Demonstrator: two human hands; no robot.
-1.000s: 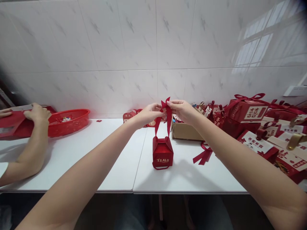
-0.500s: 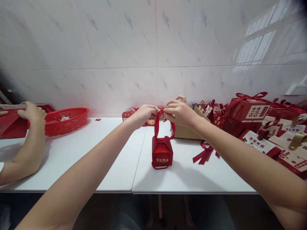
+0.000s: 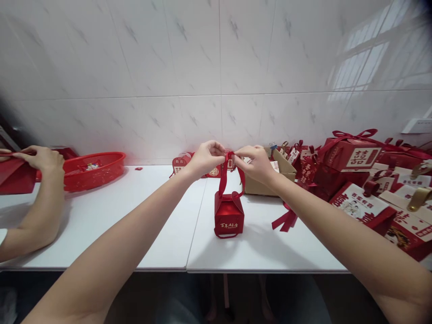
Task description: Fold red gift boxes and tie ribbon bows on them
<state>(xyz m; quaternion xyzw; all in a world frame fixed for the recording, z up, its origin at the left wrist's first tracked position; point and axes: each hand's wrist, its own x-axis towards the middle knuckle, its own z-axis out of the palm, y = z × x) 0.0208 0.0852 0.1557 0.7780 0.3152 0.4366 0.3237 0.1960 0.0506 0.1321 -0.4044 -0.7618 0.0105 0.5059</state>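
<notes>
A small red gift box (image 3: 228, 216) with gold lettering stands on the white table (image 3: 162, 234) in front of me. A red ribbon (image 3: 223, 179) rises from its top to my hands. My left hand (image 3: 205, 158) pinches the ribbon's left strand just above the box. My right hand (image 3: 257, 163) pinches the right strand close beside it. Both hands' fingers are closed on the ribbon, fingertips almost touching.
Another person's hand (image 3: 42, 158) at far left handles a flat red box (image 3: 15, 175) beside a red plastic basket (image 3: 92, 168). A brown cardboard box (image 3: 266, 182) stands behind my right hand. Loose red ribbons (image 3: 286, 219) and several red and white gift boxes (image 3: 362, 180) crowd the right.
My hands have come down from holding the ribbon ends high and now work close together lower over the box. The ribbon forms loops. The other person's hand shifted slightly on the red box.
</notes>
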